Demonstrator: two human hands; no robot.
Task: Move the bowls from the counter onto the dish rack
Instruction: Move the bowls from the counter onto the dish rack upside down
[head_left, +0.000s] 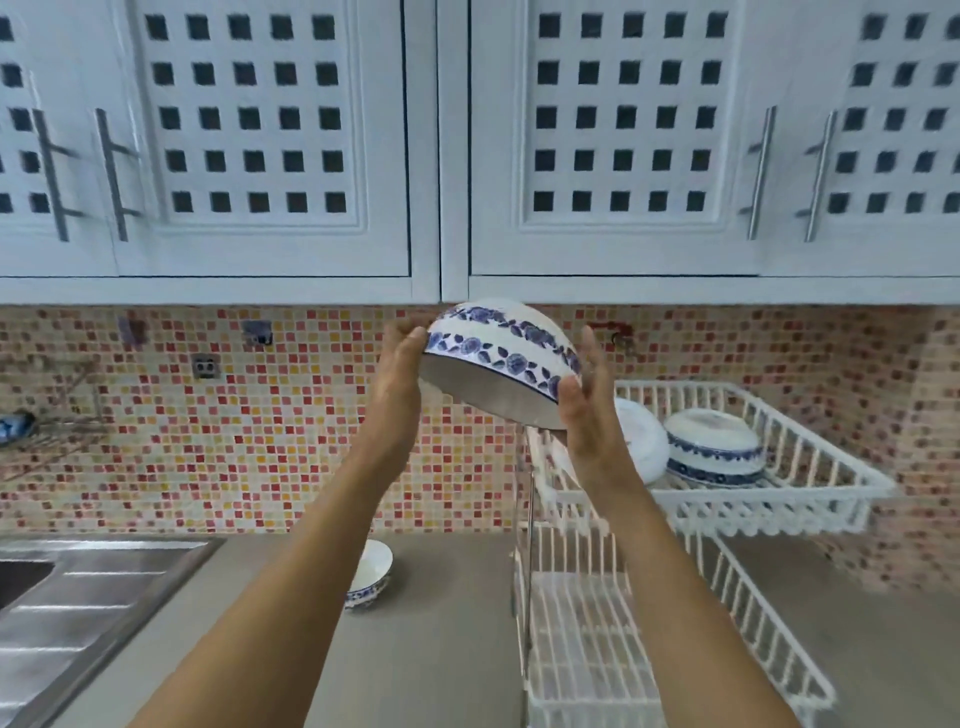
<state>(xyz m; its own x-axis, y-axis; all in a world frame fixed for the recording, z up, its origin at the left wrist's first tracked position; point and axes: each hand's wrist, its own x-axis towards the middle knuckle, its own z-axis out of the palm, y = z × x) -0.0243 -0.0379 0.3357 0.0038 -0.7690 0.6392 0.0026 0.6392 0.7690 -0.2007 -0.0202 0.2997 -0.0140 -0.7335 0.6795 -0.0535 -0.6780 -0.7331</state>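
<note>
At the far left of the grey counter (457, 639) a stainless steel sink (78, 613) with a ribbed drainboard shows. Just right of it, a small white bowl with blue trim (370, 574) sits upright on the counter, partly hidden behind the left forearm. Both bare arms reach up and forward. The left hand (400, 374) presses its palm and fingers against the left side of a blue-flowered bowl (501, 358), and the right hand (589, 410) cups the bowl's lower right rim, fingers pointing upward; together the two hands grip this bowl. It is held in the air, upside down and tilted, with its pale inside facing down toward the camera, just below the white cabinets (436, 145) with square cut-outs and metal bar handles. Behind it runs a mosaic wall (234, 415) of small red, orange and cream tiles. To the right stands a white wire dish rack (810, 467) with two tiers. Its upper basket holds a plain white bowl (641, 441) and, touching it on the right, an inverted blue-banded bowl (714, 447). The right wrist blocks part of the basket's left end.
</note>
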